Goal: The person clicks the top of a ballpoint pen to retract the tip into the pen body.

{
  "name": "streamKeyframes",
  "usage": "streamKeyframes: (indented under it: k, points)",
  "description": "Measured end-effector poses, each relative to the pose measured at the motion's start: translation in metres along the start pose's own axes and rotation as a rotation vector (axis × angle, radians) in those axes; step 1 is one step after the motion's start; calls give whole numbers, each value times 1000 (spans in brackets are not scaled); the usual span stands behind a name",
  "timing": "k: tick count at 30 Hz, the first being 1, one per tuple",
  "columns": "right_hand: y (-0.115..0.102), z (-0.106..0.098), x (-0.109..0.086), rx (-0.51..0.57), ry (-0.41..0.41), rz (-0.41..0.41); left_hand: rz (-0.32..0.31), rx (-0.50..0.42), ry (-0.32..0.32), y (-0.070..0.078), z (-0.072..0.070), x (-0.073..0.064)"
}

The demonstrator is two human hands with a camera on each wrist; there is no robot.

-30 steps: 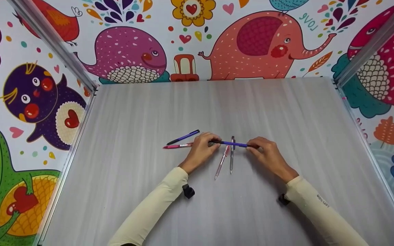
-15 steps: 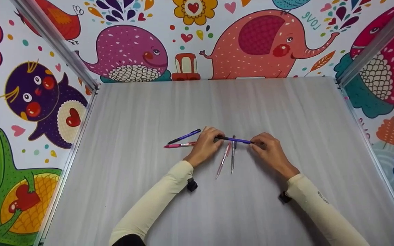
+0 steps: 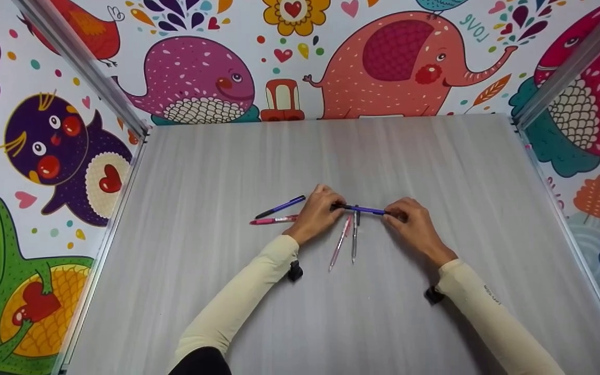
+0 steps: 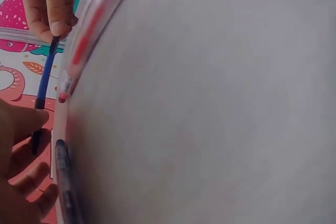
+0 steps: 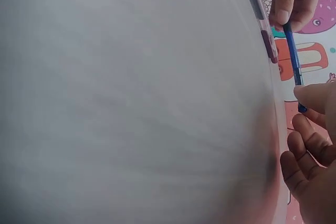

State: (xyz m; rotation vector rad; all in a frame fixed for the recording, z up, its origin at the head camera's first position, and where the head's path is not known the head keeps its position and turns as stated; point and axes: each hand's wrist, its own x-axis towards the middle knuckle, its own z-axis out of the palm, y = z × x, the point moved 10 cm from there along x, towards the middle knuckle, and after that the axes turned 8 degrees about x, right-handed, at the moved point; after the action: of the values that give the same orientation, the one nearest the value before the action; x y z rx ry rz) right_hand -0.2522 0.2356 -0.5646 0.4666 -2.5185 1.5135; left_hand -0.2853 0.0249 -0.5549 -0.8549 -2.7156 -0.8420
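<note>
Both hands share one blue pen with black ends (image 3: pixel 366 210), stretched almost level between them over the table. My left hand (image 3: pixel 316 214) pinches its left end between thumb and finger, the other fingers loosely spread. At the opposite end, my right hand (image 3: pixel 413 225) pinches the pen the same way; the right wrist view shows the blue tip (image 5: pixel 302 108) poking past the thumb. Below the held pen lie a clear pen with a dark grip (image 3: pixel 354 242) and a clear pink pen (image 3: pixel 338 249), side by side on the table.
Left of the left hand lie a second blue pen (image 3: pixel 280 207) and a pink-red pen (image 3: pixel 269 221), the latter partly covered by that hand. The grey table (image 3: pixel 216 172) meets printed walls (image 3: pixel 383 62) with metal corner posts at the back and sides.
Both hands have carried the blue pen a little farther from the body and to the right, the left hand more than the right. The pens on the table have stayed put.
</note>
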Motion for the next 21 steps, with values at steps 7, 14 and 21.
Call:
streamKeyframes:
  k: [7,14,21]
  points:
    - [5,-1,4,-33,7,24,17,136,-16,2,8,3]
    - [10,-1,9,-70,17,36,-2,213,-24,1,10,9]
    - [12,0,13,-90,34,61,-5,239,-1,0,8,14]
